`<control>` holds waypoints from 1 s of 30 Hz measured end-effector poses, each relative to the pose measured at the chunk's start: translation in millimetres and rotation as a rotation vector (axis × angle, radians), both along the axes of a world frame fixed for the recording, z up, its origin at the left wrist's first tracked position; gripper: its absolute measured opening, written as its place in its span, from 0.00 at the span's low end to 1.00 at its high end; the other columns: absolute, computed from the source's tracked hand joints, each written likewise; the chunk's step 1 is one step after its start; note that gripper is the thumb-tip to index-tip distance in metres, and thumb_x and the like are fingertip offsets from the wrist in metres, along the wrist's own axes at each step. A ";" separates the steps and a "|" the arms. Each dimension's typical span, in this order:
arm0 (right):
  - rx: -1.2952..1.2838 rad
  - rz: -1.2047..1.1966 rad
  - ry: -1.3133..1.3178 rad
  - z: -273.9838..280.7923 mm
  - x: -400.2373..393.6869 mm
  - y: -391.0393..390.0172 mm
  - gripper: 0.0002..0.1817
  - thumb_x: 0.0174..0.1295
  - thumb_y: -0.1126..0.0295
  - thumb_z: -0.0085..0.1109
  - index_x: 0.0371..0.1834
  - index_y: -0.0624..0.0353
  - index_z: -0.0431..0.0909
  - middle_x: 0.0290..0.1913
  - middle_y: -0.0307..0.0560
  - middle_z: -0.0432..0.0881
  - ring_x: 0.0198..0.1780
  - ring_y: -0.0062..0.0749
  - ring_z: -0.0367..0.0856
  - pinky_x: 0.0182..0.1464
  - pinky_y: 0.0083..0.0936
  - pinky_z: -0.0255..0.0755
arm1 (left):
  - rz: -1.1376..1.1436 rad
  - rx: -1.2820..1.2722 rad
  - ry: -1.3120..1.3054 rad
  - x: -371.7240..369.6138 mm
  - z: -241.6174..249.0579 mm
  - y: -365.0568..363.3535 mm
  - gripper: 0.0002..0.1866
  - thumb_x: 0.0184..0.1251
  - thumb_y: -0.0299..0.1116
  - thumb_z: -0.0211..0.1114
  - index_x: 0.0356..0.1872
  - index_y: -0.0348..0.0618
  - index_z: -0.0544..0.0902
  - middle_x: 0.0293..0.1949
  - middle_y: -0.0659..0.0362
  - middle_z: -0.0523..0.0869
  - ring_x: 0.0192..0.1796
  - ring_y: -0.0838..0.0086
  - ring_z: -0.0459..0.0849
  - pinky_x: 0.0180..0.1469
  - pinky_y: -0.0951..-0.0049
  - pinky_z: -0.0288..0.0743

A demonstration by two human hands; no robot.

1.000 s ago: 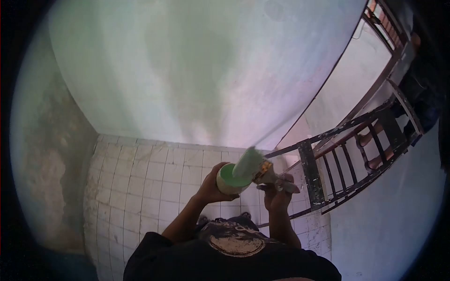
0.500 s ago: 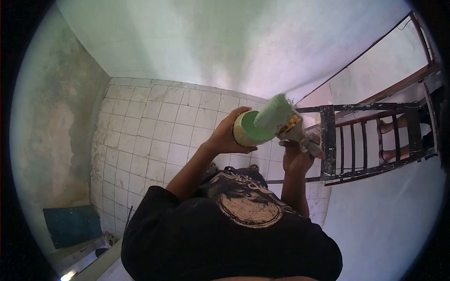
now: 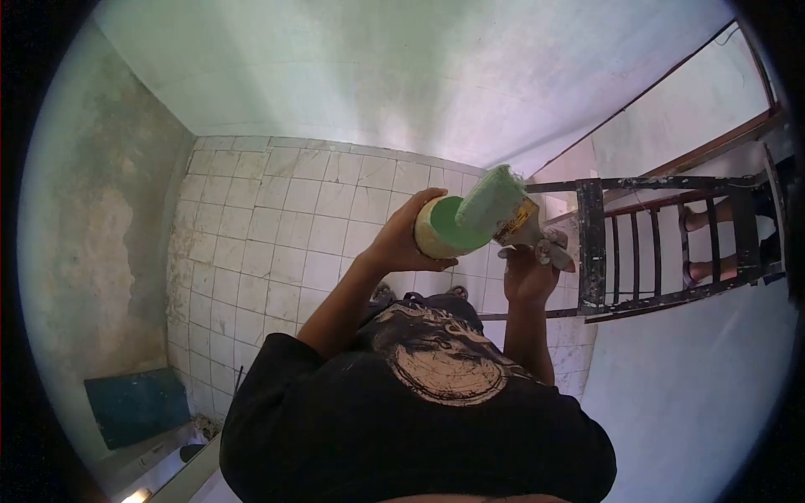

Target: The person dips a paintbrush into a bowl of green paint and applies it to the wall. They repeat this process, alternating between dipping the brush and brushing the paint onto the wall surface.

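A small round paint pot (image 3: 426, 236) with a paint-stained side is gripped in my left hand (image 3: 392, 239), the fingers curled around it. Green paint (image 3: 444, 216) shows inside. My right hand (image 3: 530, 272) is closed on the handle of a wide paintbrush (image 3: 495, 205), its fingers smeared with pale paint. Thick green paint coats the bristles, which overlap the pot's right rim in this view. The brush points up and to the left, tilted, with a yellow label near its ferrule.
A paint-spattered dark wooden ladder (image 3: 592, 243) stands on the right, with a person's legs (image 3: 708, 218) beyond it. White floor tiles (image 3: 285, 218) run up to a pale green wall (image 3: 352, 75). A stained wall (image 3: 101, 226) and a dark teal panel (image 3: 138, 407) are at left.
The brush has shifted slightly and turned a little over the pot's rim. Both hands stay close to where they were, and the view has moved slightly.
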State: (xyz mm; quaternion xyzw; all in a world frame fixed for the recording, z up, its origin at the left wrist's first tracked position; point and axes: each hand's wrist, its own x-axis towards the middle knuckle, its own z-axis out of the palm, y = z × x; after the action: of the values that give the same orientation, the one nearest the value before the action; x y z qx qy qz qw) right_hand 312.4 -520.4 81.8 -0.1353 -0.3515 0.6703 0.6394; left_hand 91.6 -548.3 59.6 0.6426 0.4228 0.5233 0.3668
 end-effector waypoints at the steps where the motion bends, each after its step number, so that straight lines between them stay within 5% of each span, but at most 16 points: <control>1: -0.048 -0.028 -0.034 -4.4 1.5 0.4 0.12 0.62 0.66 0.52 0.47 0.49 0.66 0.44 0.46 0.76 0.43 0.42 0.79 0.32 0.36 0.82 | -0.005 -0.010 -0.013 0.2 -2.8 1.2 0.55 0.27 0.34 0.82 0.62 0.41 0.58 0.54 0.53 0.72 0.57 0.67 0.72 0.58 0.65 0.68; 8: -0.190 -0.079 -0.024 -4.2 6.2 3.6 0.08 0.61 0.66 0.52 0.42 0.46 0.66 0.40 0.43 0.75 0.42 0.43 0.79 0.31 0.37 0.80 | 0.029 0.051 -0.039 12.8 -19.0 24.8 0.52 0.27 0.39 0.81 0.60 0.40 0.61 0.52 0.50 0.74 0.54 0.60 0.76 0.54 0.63 0.71; 16: -0.570 -0.039 0.173 -26.0 37.2 22.0 0.09 0.59 0.67 0.54 0.41 0.47 0.67 0.39 0.44 0.76 0.40 0.43 0.79 0.33 0.37 0.77 | -0.122 0.017 -0.036 46.9 -23.3 64.0 0.54 0.26 0.39 0.82 0.59 0.38 0.60 0.49 0.51 0.75 0.53 0.64 0.75 0.54 0.65 0.70; 19: -0.478 0.004 0.214 -34.1 46.0 38.6 0.10 0.59 0.66 0.55 0.42 0.46 0.67 0.39 0.44 0.77 0.40 0.43 0.79 0.33 0.37 0.77 | -0.189 -0.024 -0.091 56.2 -36.8 86.0 0.54 0.26 0.38 0.82 0.60 0.37 0.58 0.51 0.51 0.73 0.55 0.65 0.73 0.56 0.65 0.69; 28: -0.525 0.075 0.434 -80.7 109.5 161.9 0.12 0.56 0.65 0.58 0.43 0.45 0.68 0.40 0.44 0.77 0.40 0.40 0.79 0.39 0.38 0.75 | -0.281 -0.145 -0.165 123.6 -41.2 204.5 0.56 0.25 0.38 0.83 0.60 0.39 0.56 0.53 0.54 0.70 0.56 0.68 0.72 0.58 0.64 0.66; 29: -0.540 0.100 0.512 -88.6 121.8 189.2 0.13 0.56 0.65 0.58 0.43 0.46 0.69 0.40 0.44 0.77 0.41 0.40 0.78 0.41 0.39 0.75 | -0.309 -0.159 -0.194 123.0 -87.4 230.4 0.56 0.25 0.38 0.83 0.60 0.40 0.56 0.53 0.54 0.71 0.56 0.67 0.72 0.59 0.64 0.66; 30: -0.540 0.108 0.513 -85.1 133.2 213.5 0.13 0.56 0.65 0.58 0.43 0.47 0.69 0.40 0.44 0.77 0.42 0.40 0.78 0.42 0.40 0.74 | -0.312 -0.101 -0.161 137.0 -73.9 251.8 0.56 0.25 0.38 0.83 0.60 0.40 0.55 0.52 0.54 0.72 0.57 0.66 0.72 0.60 0.64 0.65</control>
State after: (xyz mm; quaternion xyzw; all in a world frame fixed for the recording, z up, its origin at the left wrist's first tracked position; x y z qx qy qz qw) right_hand 445.6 -306.9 -3.3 -0.1080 0.0029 0.7838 0.6116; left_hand 228.6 -296.6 -14.2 0.6373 0.3129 0.4880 0.5078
